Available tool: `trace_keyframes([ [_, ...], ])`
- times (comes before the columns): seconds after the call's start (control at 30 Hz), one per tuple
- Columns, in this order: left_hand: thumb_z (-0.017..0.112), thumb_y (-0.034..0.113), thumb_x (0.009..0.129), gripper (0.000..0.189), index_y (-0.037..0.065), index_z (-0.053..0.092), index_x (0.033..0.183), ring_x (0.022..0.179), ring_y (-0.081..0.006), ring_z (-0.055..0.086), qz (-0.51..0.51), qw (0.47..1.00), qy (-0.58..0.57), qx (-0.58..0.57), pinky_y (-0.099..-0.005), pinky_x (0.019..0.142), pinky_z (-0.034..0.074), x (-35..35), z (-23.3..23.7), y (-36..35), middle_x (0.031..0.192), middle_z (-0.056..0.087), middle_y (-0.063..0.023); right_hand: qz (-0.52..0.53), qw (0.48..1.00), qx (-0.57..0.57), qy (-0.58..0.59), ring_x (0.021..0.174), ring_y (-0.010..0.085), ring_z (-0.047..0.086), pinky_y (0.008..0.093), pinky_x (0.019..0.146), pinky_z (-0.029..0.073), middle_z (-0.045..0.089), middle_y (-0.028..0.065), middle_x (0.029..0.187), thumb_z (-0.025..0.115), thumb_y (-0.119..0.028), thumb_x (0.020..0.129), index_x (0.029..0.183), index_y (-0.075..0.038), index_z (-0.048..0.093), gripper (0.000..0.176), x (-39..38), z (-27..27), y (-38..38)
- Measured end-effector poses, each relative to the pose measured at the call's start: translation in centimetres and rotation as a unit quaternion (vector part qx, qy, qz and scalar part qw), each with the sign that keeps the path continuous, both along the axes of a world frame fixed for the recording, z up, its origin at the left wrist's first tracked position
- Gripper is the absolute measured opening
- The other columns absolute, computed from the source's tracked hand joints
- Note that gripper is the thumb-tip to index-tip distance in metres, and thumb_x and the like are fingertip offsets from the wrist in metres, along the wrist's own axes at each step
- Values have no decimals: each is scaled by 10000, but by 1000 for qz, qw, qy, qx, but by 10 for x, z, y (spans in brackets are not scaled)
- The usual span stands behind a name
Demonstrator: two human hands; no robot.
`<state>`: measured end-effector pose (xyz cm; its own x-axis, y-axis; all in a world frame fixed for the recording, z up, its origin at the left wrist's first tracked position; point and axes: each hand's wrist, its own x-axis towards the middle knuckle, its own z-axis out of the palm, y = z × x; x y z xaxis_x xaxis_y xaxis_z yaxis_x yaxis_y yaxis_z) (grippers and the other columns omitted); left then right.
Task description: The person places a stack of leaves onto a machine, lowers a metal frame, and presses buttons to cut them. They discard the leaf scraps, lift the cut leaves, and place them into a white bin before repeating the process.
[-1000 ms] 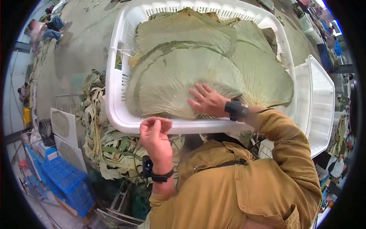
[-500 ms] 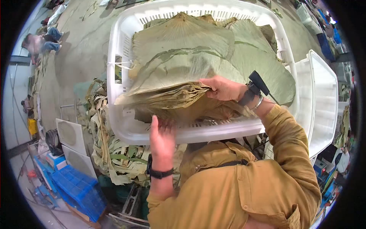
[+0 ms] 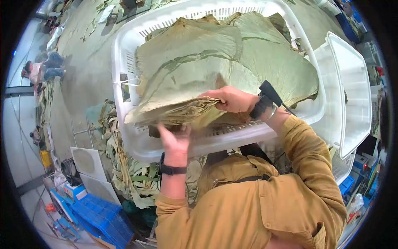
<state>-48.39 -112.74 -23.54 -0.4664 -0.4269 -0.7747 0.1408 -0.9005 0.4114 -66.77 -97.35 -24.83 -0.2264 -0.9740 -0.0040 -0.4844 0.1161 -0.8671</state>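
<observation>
Inside the slotted white plastic basket (image 3: 117,62), seen from the head view, large dried leaves (image 3: 195,45) lie heaped, grey-green and papery, with fine veins fanning out and ragged, browned edges. The person's right hand (image 3: 236,100) is closed on the near edge of the upper ones, pinching a pleated, crumpled brown fold (image 3: 182,111) between thumb and fingers. Just below, the left hand (image 3: 175,140) is open, thumb spread wide, at the fold's underside (the fingers blur, so I cannot tell whether they touch). A black strap (image 3: 173,170) rings the left wrist. Right of the basket stands a white plastic bin (image 3: 357,103); to the left, curling leaf strips (image 3: 124,166) pile up near a blue plastic crate (image 3: 97,218). Any print on the blue-and-white box (image 3: 74,191) is too small to read.
</observation>
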Motion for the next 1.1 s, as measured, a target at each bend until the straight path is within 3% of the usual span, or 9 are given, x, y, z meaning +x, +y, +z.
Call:
trace_keyframes([
  [0.1,523,712,800,866,79,391,1376,1299,-305,355,-29,999,30,12,-520,1081,277,-1,20,-13,1428,370,-137,9,1000,16,16,769,393,599,454,681,468,613,205,825,586,22,723,1300,-143,514,604,0,-4,-1],
  [0.17,590,647,802,815,81,414,1361,1237,-314,427,-99,994,18,-33,-535,1031,331,-11,28,-17,1365,453,-139,60,993,-92,48,870,385,604,438,754,490,622,189,999,571,33,717,1299,-139,516,609,3,2,-2],
  [0.2,635,542,822,697,84,457,1317,1147,-321,499,-104,994,9,-38,-540,964,390,-14,19,-18,1280,527,-146,76,996,-32,45,958,385,593,428,827,493,600,165,1132,558,43,716,1292,-124,520,601,6,17,1],
  [0.33,611,344,870,448,61,512,1204,1130,-340,518,-108,991,-74,2,-547,953,410,-11,-13,-17,1252,541,-168,61,996,-14,56,988,366,590,424,827,490,603,154,1132,568,35,718,1284,-112,522,587,17,5,-2],
  [0.47,578,192,850,355,11,516,1149,1076,-337,551,-96,991,-80,48,-520,943,434,-4,-51,-19,1182,567,-155,57,984,-18,169,1048,339,573,407,829,489,591,146,1140,597,12,707,1235,-110,550,544,32,-12,3],
  [0.63,570,238,871,373,34,531,1181,1118,-349,538,-89,990,-89,57,-549,985,398,-6,-55,-16,1231,559,-160,14,972,-67,226,1035,344,571,424,836,482,593,148,1104,588,-21,731,1203,-129,570,484,41,-26,6],
  [0.83,710,177,794,317,79,585,1069,934,-262,594,-70,974,-216,-6,-439,852,484,4,-24,-25,1023,623,-83,3,984,-69,164,1029,350,580,423,830,489,601,143,1122,595,-17,745,1208,-118,566,475,35,-16,7],
  [0.97,734,189,773,359,96,576,1082,983,-260,559,-20,997,-61,32,-411,860,459,0,-10,-20,1070,603,-81,-12,996,-50,78,975,365,597,428,801,497,617,141,1117,601,-7,756,1210,-102,564,465,28,2,7],
  [1.1,706,163,797,429,41,534,1170,1115,-300,509,31,999,-19,-28,-491,980,413,-4,-19,-17,1178,563,-115,-36,995,-63,63,969,366,603,429,807,495,637,140,1086,607,-15,756,1209,-94,566,461,31,-1,8],
])
